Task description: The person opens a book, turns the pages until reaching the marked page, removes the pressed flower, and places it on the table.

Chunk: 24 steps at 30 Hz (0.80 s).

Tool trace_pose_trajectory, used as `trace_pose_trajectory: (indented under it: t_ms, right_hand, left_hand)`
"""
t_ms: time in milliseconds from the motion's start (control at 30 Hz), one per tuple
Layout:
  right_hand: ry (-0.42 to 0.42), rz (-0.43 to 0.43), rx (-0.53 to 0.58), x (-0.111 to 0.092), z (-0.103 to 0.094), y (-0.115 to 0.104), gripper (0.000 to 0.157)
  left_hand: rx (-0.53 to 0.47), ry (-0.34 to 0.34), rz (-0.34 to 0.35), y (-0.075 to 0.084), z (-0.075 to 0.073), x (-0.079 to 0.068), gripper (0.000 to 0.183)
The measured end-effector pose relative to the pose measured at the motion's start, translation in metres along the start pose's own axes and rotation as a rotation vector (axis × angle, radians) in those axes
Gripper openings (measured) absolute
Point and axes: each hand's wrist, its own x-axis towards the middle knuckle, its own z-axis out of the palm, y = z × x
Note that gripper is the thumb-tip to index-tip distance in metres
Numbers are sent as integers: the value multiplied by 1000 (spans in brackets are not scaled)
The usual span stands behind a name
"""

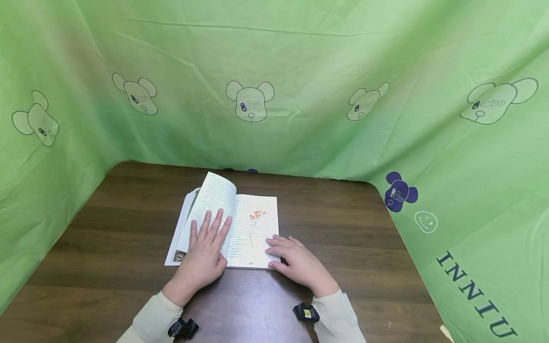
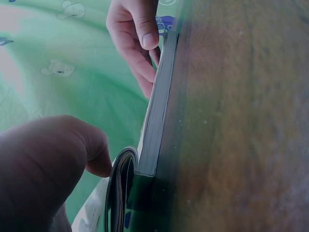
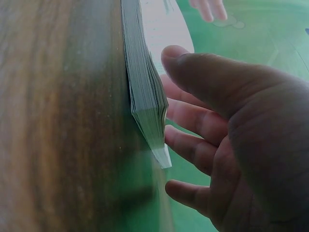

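Observation:
A book [image 1: 242, 228] lies spread on the brown table, its right page printed with text and an orange flower drawing. My left hand [image 1: 203, 255] rests on the left page, fingers straight and spread; that page [image 1: 214, 190] bows up at its top. Over the right page's lower outer edge lies my right hand [image 1: 298, 262], fingers loosely bent, touching the paper. In the right wrist view the thumb and fingers stand apart beside the thick page block [image 3: 145, 72]. The left wrist view has the curved fold of the left pages [image 2: 123, 169] near the left thumb [image 2: 99, 152].
Green cloth [image 1: 300, 57] with bear-head prints surrounds the table [image 1: 343, 219] at the back and sides. Black wrist devices sit at both cuffs, one being the left device [image 1: 183, 328]. A small pale object [image 1: 446, 333] lies at the table's right edge.

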Motion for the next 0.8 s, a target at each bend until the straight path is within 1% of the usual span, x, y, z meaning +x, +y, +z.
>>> trace_pose_trajectory:
  t_ms: [167, 367, 567, 633, 800]
  right_hand:
    - [0, 3, -1, 0, 0, 0, 33]
    - [-7, 8, -2, -1, -1, 0, 34]
    - [-15, 10, 3, -1, -1, 1, 33]
    - [-15, 12, 4, -2, -1, 1, 33]
    - [-15, 11, 6, -2, -2, 1, 33]
  left_hand:
    - [-77, -28, -62, 2, -1, 0, 92]
    - [-114, -61, -130, 3, -1, -1, 85]
    - [-187, -146, -217, 2, -2, 0, 79]
    - [-192, -159, -230, 1, -2, 0, 75]
    - [-181, -154, -240, 0, 0, -1, 65]
